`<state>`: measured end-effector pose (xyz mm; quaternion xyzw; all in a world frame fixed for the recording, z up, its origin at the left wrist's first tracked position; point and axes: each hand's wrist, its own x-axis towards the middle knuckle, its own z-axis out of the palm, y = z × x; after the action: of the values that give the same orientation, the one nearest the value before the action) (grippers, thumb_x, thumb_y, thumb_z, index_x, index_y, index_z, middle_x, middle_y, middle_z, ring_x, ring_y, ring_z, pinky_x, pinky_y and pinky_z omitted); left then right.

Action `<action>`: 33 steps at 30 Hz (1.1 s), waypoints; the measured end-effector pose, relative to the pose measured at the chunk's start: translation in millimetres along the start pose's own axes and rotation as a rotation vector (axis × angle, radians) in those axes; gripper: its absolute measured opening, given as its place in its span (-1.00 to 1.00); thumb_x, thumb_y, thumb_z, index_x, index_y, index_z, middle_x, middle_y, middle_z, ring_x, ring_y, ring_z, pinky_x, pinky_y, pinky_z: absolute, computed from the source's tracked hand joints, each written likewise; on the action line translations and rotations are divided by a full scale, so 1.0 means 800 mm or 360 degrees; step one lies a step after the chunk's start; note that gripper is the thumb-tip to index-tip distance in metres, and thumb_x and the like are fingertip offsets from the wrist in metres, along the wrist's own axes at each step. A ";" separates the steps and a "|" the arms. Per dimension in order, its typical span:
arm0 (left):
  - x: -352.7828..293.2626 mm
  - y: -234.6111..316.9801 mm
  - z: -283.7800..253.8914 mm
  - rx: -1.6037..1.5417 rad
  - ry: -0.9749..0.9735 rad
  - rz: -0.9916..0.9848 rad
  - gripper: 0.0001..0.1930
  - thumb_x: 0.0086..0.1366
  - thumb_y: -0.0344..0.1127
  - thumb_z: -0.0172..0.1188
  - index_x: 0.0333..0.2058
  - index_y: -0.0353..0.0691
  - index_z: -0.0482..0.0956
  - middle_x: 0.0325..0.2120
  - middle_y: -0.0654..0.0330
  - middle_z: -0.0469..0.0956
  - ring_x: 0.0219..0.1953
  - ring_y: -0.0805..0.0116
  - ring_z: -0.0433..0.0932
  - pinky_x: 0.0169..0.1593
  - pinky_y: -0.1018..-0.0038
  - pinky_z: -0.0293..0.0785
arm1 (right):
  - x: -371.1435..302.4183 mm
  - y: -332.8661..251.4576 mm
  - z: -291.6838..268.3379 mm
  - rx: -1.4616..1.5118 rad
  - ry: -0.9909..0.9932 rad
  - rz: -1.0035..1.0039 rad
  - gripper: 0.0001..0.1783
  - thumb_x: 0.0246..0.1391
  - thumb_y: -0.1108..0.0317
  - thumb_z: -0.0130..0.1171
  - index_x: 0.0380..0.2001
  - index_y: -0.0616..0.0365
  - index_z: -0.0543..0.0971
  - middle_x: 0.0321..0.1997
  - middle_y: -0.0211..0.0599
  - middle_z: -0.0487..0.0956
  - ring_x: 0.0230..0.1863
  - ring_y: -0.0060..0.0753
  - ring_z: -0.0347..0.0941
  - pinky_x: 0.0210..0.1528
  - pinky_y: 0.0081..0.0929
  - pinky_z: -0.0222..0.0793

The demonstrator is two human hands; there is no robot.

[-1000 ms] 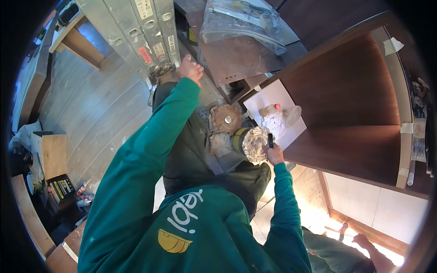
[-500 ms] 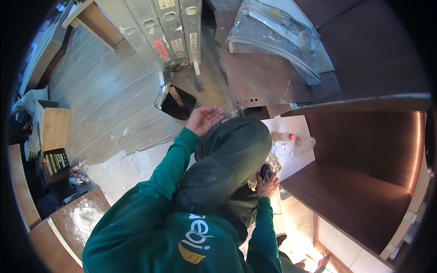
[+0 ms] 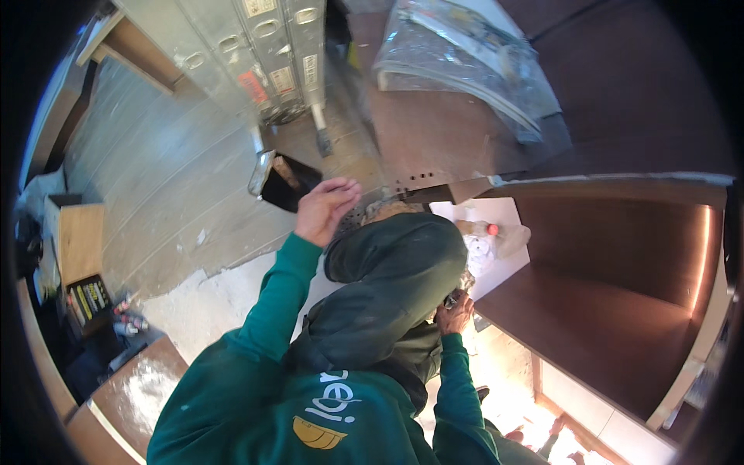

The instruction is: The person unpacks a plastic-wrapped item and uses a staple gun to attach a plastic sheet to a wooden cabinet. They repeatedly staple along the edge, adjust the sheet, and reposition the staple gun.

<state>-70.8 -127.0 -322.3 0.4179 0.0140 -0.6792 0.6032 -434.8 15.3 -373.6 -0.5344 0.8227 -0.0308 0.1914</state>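
Left hand (image 3: pixel 325 208) hangs open, empty, above a dustpan (image 3: pixel 284 180). Right hand (image 3: pixel 456 314) clamps a small dark tool (image 3: pixel 452 297), mostly hidden; it looks light and rigid, best gripped mid-body.

We have a single view, taken by a wide fisheye camera worn on the head and facing steeply downward. It sits close above the wearer's green sweatshirt (image 3: pixel 310 395) and raised knee, which fill the lower centre. The pale plank floor (image 3: pixel 155 194) lies farther off at upper left, and the dark brown wooden cabinet panels (image 3: pixel 620 256) occupy the right. Straight edges bow toward the black circular rim. No second view shares the scene.
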 end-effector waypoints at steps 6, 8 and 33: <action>-0.042 0.050 0.089 0.0116 -0.0399 0.0156 -0.76 0.17 -0.67 0.14 -0.16 -0.40 0.49 -0.13 -0.01 0.54 -0.02 0.14 0.56 0.09 0.30 0.53 | 0.008 0.011 -0.006 0.0139 0.0134 -0.0025 -0.33 -0.28 0.03 0.38 -0.11 0.25 0.51 -0.13 0.02 0.52 -0.06 0.05 0.45 0.01 -0.11 0.36; -0.031 0.057 0.121 0.0211 -0.0548 0.0207 -0.77 0.17 -0.67 0.14 -0.16 -0.42 0.51 -0.15 -0.03 0.55 -0.06 0.13 0.58 0.07 0.28 0.54 | 0.011 0.010 -0.016 0.0354 0.0077 0.0025 -0.38 -0.28 0.04 0.38 -0.17 0.25 0.55 -0.22 -0.01 0.56 -0.15 0.00 0.49 -0.05 -0.17 0.39; 0.107 0.027 0.262 0.1865 -0.0605 -0.0142 -0.83 0.04 -0.49 0.32 -0.34 -0.38 0.66 -0.52 0.07 0.62 -0.49 0.33 0.62 -0.43 0.43 0.62 | 0.100 -0.244 -0.223 0.2266 -0.0886 -0.0200 -0.66 0.04 0.17 0.17 -0.27 0.26 0.51 -0.34 -0.19 0.57 -0.37 -0.36 0.55 -0.32 -0.40 0.53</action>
<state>-161.5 -311.8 -225.2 0.5504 -0.4518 -0.6611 0.2364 -355.7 -166.6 -181.4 -0.3162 0.4939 -0.4283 0.6875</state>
